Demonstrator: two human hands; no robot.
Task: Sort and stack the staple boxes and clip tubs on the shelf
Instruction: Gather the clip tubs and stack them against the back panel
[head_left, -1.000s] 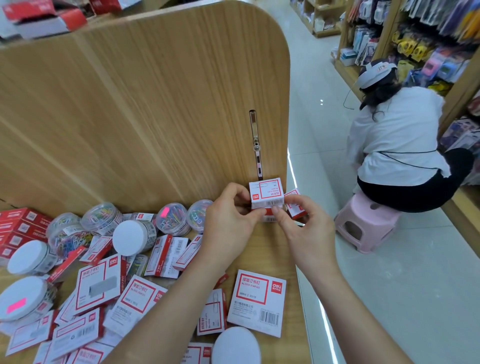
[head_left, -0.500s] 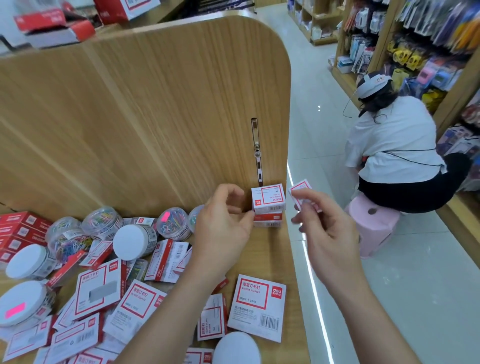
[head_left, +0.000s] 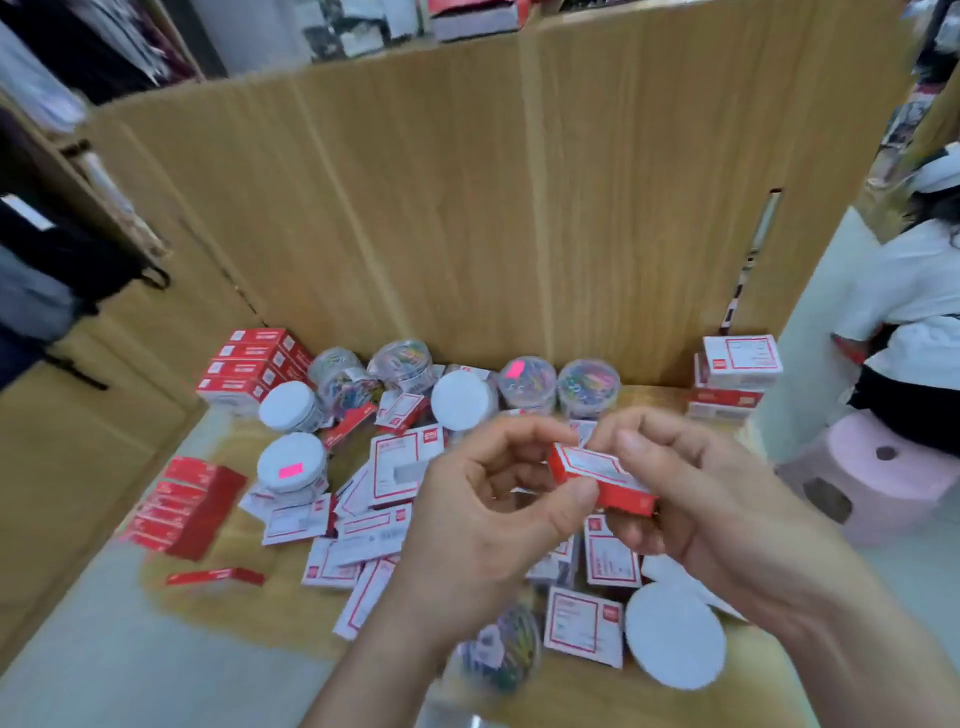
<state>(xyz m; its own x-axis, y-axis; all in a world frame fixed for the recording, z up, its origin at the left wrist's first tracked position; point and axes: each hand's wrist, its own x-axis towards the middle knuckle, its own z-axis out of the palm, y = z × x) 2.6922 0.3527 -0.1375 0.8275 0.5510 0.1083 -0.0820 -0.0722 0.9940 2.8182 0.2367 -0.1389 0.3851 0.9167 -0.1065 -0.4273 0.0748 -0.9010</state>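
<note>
**Asker:** Where are your hands, and what do they hold?

**Me:** Head view, blurred. My left hand (head_left: 483, 519) and right hand (head_left: 691, 499) both pinch one small staple box (head_left: 597, 478), lifted above the front middle of the wooden shelf (head_left: 597, 691). My left thumb presses its near edge. My right fingers curl round its right end.

**Asker:** How should this step go?

**Me:** I judge I am turning the box to read it and square it up. It should then go label-up onto the neat stack (head_left: 740, 371) in the back right corner, with its edges flush, set down gently so the pile keeps straight.

**Asker:** What does the box look like?

**Me:** A flat little carton with red sides and a white top bearing a red frame. The print is too blurred to read. Matching loose boxes (head_left: 395, 467) lie scattered below, with round clip tubs (head_left: 589, 387) behind them along the back panel.
</note>
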